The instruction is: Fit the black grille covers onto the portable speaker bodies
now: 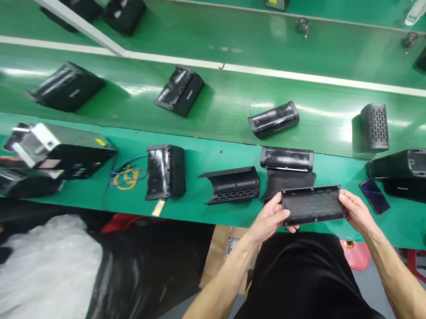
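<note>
Between my two hands I hold a black rectangular speaker panel (314, 205), its hollow inner side facing up. My left hand (272, 215) grips the left end, thumb on the rim and fingers beneath. At the opposite end, my right hand (355, 210) is closed on the right edge. Behind the panel lies a black cloth or sheet (286, 182), partly covered by it. A glossy black speaker body (287, 159) rests just beyond that sheet. To the left sits a curved black perforated housing (233, 184), open side facing left.
A phone (374, 196) and stacked speakers (401, 164) lie to the right. Several speakers, one a glossy unit (274, 120), sit on the green belt (223, 103) beyond the bench. At left are a metal box (74, 147), coiled cables (128, 174) and another person's hand (0, 158).
</note>
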